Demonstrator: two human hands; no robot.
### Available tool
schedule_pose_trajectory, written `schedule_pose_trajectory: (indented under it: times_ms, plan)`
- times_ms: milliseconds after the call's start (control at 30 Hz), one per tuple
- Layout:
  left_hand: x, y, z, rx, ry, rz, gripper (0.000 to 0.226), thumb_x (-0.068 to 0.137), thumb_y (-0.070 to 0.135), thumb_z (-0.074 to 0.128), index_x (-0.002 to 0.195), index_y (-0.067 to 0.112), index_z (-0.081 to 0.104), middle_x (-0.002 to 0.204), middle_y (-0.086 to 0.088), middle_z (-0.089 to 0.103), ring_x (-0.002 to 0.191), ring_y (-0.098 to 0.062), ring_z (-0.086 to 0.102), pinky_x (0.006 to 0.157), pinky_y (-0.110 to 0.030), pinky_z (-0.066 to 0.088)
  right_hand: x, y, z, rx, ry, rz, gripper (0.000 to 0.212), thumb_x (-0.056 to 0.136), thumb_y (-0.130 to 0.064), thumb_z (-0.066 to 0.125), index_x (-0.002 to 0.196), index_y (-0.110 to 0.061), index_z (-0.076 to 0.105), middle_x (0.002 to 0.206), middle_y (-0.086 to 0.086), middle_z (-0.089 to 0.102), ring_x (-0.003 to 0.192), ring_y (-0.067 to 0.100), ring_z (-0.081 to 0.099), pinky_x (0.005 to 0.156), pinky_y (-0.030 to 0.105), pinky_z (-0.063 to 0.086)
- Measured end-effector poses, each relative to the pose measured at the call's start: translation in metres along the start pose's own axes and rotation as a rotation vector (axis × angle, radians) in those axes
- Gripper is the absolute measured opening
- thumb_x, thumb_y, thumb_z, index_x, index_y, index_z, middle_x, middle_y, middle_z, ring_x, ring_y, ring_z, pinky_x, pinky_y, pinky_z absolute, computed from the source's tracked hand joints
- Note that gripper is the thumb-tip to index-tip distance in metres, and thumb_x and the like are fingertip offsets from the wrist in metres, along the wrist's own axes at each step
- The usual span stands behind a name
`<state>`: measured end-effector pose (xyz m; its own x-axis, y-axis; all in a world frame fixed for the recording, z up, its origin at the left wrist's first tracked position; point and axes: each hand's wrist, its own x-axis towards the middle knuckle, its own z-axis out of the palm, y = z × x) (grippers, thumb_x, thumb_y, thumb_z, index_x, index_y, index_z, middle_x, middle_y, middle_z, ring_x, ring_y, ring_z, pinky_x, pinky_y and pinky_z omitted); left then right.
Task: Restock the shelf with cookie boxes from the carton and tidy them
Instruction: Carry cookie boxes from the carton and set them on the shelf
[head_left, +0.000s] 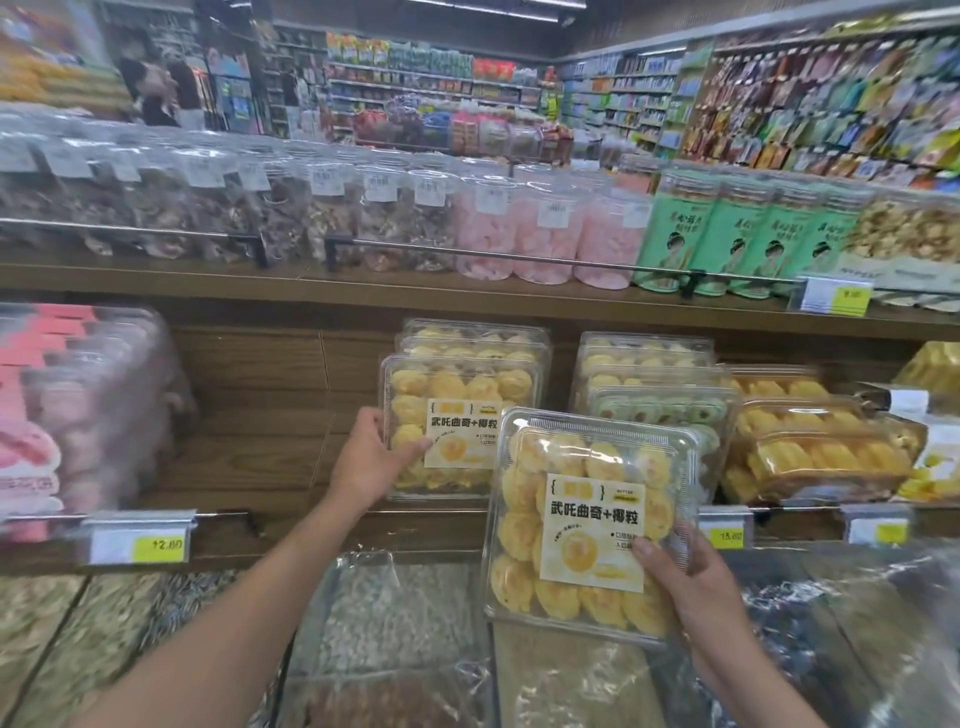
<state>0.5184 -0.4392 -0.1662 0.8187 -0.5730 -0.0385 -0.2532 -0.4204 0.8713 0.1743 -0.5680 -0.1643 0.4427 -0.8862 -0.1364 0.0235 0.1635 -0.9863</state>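
Head cam | L hand (371, 457) grips clear plastic cookie box (457, 415) standing mid-frame on wooden shelf (249, 415) | R hand (691, 577) holds second clear cookie box (587, 519) lower right, off shelf | risk: row tips if nudged.

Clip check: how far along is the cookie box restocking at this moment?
Done: several cookie boxes already stand on the wooden shelf, one behind another. In hand: the left hand grips the front shelved box at its left edge; the right hand holds a loose box before the shelf, unplaced. Left: shelving that box and tidying; the carton is out of view, so remaining stock is unknown.
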Motion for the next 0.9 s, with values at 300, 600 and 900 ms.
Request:
schedule_pose_trajectory:
  times_ms: [300, 600, 900]
  plan:
    - [0.000, -0.023, -0.020, 0.034, 0.109, 0.050, 0.089, 0.079, 0.049, 0.089, 0.149, 0.022, 0.042, 0.131, 0.007, 0.058, 0.119, -0.018, 0.059, 0.103, -0.048, 0.053, 0.001, 0.007, 0.020, -0.109, 0.001, -0.006, 0.040, 0.083, -0.014, 0.082, 0.118, -0.026, 0.066, 0.095, -0.009, 0.080, 0.080, 0.011, 0.078, 0.062, 0.027, 0.062]
    - [-0.055, -0.011, -0.042, -0.181, -0.181, 0.181, 0.059, 0.080, 0.082, 0.056, 0.115, 0.036, 0.070, 0.107, 0.019, 0.074, 0.101, -0.004, 0.068, 0.088, -0.038, 0.059, 0.007, -0.014, 0.077, -0.141, -0.114, -0.117, 0.076, 0.077, -0.033, 0.086, 0.144, -0.033, 0.050, 0.132, -0.016, 0.063, 0.117, 0.010, 0.064, 0.095, 0.035, 0.056]
    - [-0.046, -0.001, -0.055, -0.183, -0.276, 0.101, 0.103, 0.053, 0.080, 0.083, 0.142, 0.034, 0.058, 0.132, -0.003, 0.072, 0.114, -0.029, 0.072, 0.102, -0.056, 0.058, 0.050, -0.033, 0.131, -0.329, -0.122, -0.270, 0.047, 0.091, -0.035, 0.079, 0.126, -0.025, 0.049, 0.110, -0.018, 0.064, 0.103, 0.005, 0.065, 0.084, 0.022, 0.056]
